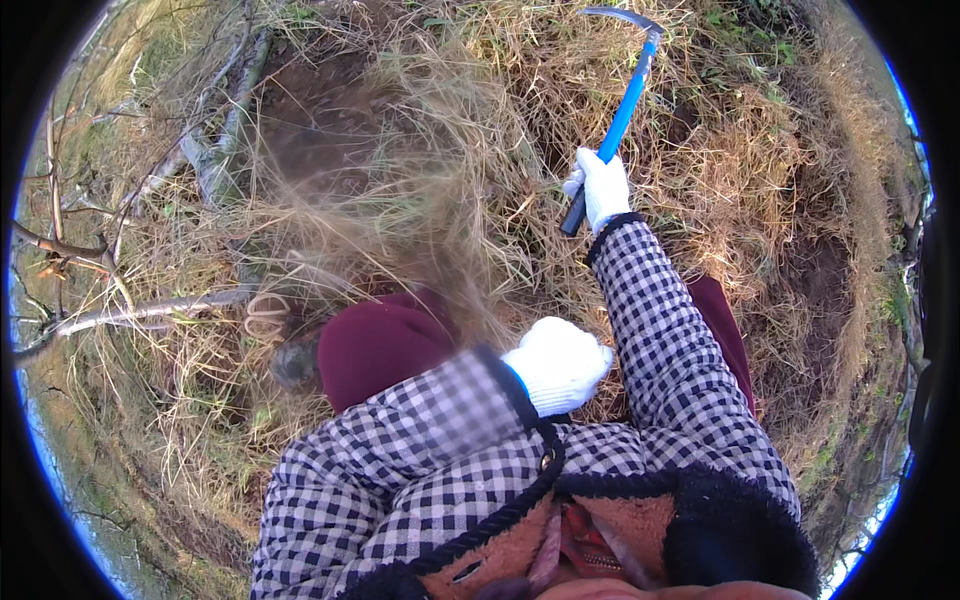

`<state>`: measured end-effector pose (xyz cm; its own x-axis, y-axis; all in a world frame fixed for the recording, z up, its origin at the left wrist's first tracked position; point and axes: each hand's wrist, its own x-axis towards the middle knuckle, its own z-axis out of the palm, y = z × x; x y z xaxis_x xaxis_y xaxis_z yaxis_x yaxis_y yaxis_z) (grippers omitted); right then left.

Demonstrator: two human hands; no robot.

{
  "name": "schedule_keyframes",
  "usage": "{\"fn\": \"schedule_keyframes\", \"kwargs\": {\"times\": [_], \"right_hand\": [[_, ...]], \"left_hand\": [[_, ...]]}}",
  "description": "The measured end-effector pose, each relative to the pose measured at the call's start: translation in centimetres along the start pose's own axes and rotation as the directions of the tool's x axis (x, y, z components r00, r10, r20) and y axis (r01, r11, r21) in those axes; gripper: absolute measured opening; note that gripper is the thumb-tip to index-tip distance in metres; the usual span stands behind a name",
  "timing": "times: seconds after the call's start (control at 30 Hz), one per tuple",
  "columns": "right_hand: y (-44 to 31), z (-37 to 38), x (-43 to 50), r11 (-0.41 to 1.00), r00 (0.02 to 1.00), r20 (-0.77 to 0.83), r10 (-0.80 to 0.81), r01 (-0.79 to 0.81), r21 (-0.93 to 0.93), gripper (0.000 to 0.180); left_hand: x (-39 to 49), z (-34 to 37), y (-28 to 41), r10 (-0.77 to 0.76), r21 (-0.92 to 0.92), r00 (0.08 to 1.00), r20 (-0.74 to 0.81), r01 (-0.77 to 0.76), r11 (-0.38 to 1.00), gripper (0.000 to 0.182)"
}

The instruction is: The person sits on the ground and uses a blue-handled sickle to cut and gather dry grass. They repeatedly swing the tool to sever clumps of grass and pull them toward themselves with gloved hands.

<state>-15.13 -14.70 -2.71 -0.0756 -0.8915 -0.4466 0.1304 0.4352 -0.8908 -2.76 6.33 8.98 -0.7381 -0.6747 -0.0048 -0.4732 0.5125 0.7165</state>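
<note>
My right hand (pixel 604 187), in a white knit glove, grips a sickle (pixel 628 105) low on its blue shaft. The sickle's black butt end sticks out below the fist, and its curved metal blade points left at the top of the view, over dry grass. Close to my chest, my left hand (pixel 559 367) is curled into a fist in a matching glove. A motion-blurred tuft of long dry grass (pixel 420 202) runs from beside this fist up and left, partly across my maroon-clad left knee (pixel 382 349). The fist hides the grass ends.
A grey forked trunk (pixel 214 157) and bare branches (pixel 150 309) stand at the left. Bare brown soil (pixel 322 112) shows beyond the tuft. Flattened straw (pixel 750 187) covers the ground at right. My left shoe (pixel 294 365) rests near a low branch.
</note>
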Motion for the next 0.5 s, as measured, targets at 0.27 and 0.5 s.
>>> {"fn": "schedule_keyframes", "kwargs": {"times": [0.27,0.5], "right_hand": [[11.0,1.8,-11.3,0.864,0.818,0.315,0.481,-0.382,-0.329,0.015],[6.1,-9.2,-19.1,0.548,0.867,0.147,0.475,-0.161,-0.821,0.031]], "left_hand": [[-1.0,1.3,-0.5,0.097,-0.051,0.995,0.0,-0.097,0.994,0.012],[-0.7,1.3,-1.1,0.097,0.073,0.989,0.113,-0.106,0.992,0.017]]}}
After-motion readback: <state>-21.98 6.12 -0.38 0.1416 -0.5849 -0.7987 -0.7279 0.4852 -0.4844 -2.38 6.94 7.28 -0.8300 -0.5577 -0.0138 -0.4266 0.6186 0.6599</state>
